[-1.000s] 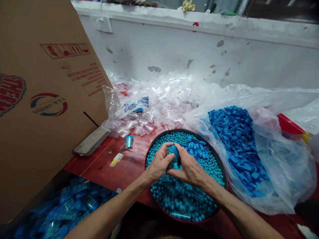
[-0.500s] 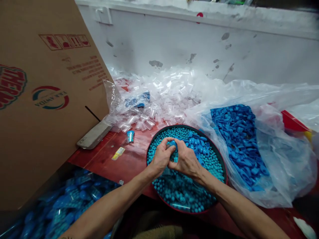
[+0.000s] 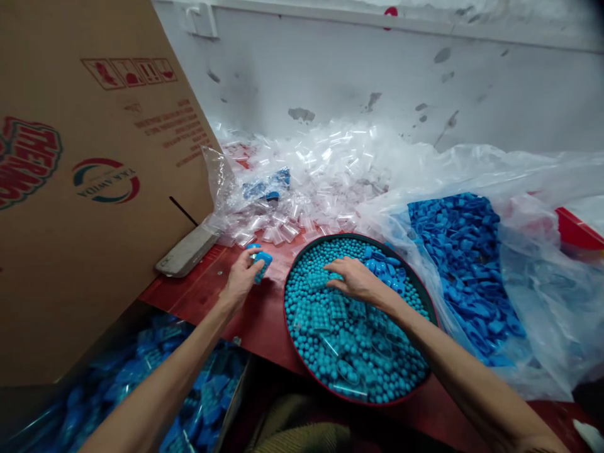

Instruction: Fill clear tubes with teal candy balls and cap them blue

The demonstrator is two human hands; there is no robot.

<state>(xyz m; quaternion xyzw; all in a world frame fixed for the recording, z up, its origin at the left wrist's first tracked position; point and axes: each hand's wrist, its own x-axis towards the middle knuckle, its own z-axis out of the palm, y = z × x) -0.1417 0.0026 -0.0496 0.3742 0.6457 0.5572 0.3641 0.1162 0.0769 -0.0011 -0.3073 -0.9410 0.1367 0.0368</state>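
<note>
At the left of the round basin, my left hand (image 3: 241, 275) has its fingers around a small clear container with a blue cap (image 3: 262, 259); teal beads show through its wall. Another blue-topped piece (image 3: 253, 246) shows right behind it, partly hidden by the fingers. My right hand (image 3: 353, 277) is over the basin (image 3: 285, 308), its fingers apart beside a clear tube of beads (image 3: 319, 280); whether they touch it I cannot tell. Loose teal beads (image 3: 302, 258) fill the basin. Several bead-filled tubes lie on them, and blue plastic caps (image 3: 389, 270) are heaped at the far right side.
Clear empty tubes (image 3: 330, 182) are piled behind the basin. On the right, a plastic bag (image 3: 542, 302) holds many blue parts (image 3: 462, 264). A large cardboard carton (image 3: 108, 251) and a grey bar (image 3: 186, 251) stand left. Below, a box contains finished-looking blue-capped pieces (image 3: 202, 402).
My hands were together over the basin around a blue piece. My left hand has moved left with the blue-capped container, beside where a similar one stood. My right hand has separated and opened.
</note>
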